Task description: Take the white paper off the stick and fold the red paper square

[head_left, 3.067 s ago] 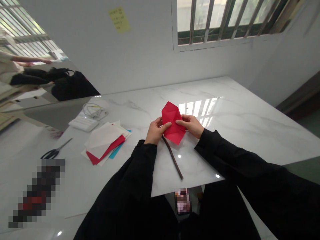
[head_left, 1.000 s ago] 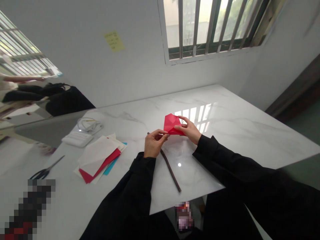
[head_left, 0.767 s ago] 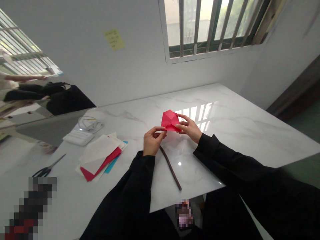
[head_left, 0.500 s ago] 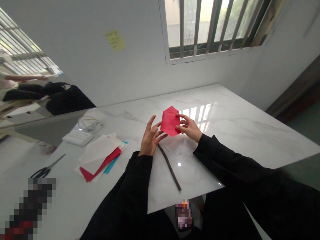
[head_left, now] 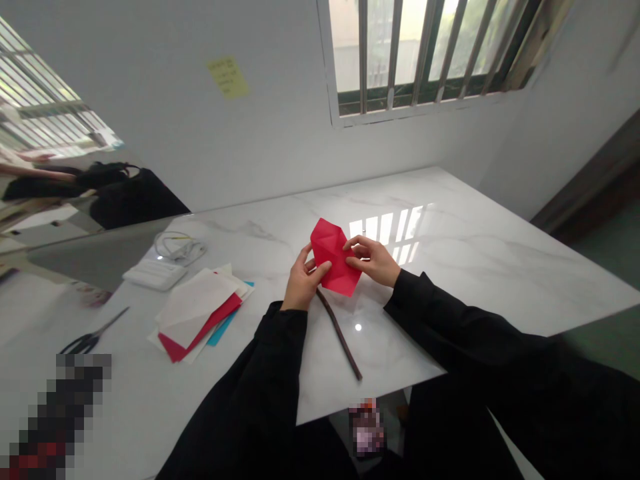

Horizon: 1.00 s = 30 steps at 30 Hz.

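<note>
surface [head_left: 475, 267]: white marble | paper stack [head_left: 200, 310]: lying left of hands | dark stick [head_left: 340, 337]: lying below hands | red folded paper [head_left: 333, 257]: raised above surface, pinched by left hand [head_left: 303, 283] and right hand [head_left: 373, 260] on either side | scissors [head_left: 93, 337]: far left
</note>
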{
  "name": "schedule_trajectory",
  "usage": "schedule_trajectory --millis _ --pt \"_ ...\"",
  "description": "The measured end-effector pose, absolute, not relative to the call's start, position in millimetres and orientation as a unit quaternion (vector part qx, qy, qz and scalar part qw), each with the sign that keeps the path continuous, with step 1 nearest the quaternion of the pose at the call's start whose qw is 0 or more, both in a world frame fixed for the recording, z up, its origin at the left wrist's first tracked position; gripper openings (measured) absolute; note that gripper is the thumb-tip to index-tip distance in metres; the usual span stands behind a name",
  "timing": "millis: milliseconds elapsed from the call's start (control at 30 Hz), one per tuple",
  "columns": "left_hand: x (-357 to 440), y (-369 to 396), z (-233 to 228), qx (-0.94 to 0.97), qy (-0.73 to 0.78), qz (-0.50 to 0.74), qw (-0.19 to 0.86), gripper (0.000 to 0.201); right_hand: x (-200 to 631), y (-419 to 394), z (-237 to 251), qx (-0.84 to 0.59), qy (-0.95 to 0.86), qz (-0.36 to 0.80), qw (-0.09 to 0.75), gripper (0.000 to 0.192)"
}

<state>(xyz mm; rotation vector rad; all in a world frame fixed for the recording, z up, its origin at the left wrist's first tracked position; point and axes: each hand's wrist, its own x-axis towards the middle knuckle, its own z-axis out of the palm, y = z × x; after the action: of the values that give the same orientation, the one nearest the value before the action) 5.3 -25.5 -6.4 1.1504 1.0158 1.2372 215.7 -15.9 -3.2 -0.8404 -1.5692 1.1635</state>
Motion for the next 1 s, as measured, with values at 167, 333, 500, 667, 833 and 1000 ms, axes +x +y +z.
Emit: schedule_trajectory --millis 167,333,500,667,833,1000 --pt "5 -23 -11 0.490 0.416 0.530 0.554 0.062 214 -16 -2 -0.338 -0.641 0.481 0.494 0.026" --pt "6 -24 -4 0.409 0.415 0.559 0.591 0.052 220 -13 2 -0.310 -0.659 0.490 0.479 0.026" --pt "3 -24 0 0.361 0.422 0.564 0.612 0.045 225 -17 4 -0.288 -0.733 0.437 0.435 0.050" --pt "2 -23 -1 0.366 0.440 0.563 0.596 0.039 223 -19 -2 -0.306 -0.768 0.347 0.443 0.040" --pt "2 -23 3 0.352 0.456 0.582 0.574 0.038 223 -14 -7 -0.325 -0.758 0.335 0.455 0.030" --pt "-1 -24 7 0.369 0.480 0.590 0.534 0.042 226 -11 -6 -0.358 -0.742 0.321 0.467 0.022"
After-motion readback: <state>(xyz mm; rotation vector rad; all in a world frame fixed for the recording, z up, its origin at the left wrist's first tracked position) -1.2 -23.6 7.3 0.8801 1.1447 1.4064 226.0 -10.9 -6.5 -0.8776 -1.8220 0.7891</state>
